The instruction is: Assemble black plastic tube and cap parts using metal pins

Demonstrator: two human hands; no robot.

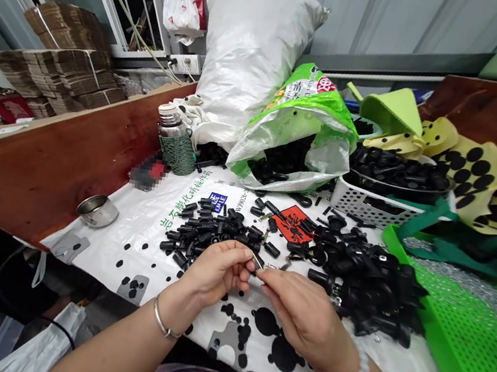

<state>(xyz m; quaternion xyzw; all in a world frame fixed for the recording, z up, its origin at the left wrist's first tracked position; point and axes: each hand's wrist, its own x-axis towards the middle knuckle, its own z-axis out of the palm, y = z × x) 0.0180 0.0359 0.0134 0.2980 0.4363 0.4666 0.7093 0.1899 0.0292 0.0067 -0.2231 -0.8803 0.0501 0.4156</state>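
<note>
Over the near middle of the sheet-covered table, my left hand [223,271] and my right hand [301,312] meet, fingertips almost touching. Between them is a small, thin metallic piece [257,262], pinched by the left thumb and fingers; its exact kind is too small to make out. My right fingers are pinched together at its lower end. Just beyond the hands lies a pile of short black tubular plastic parts [210,230]. A larger heap of black parts [368,282], wider in shape, spreads beside my right hand.
Farther back stand a metal flask [177,145], an open green-and-white bag [293,149] of black parts and a white perforated basket [369,203], heaped with black pieces. A metal cup [97,211] sits at left. A bright green tray [464,349] lies at right. A big white sack [257,48] leans behind.
</note>
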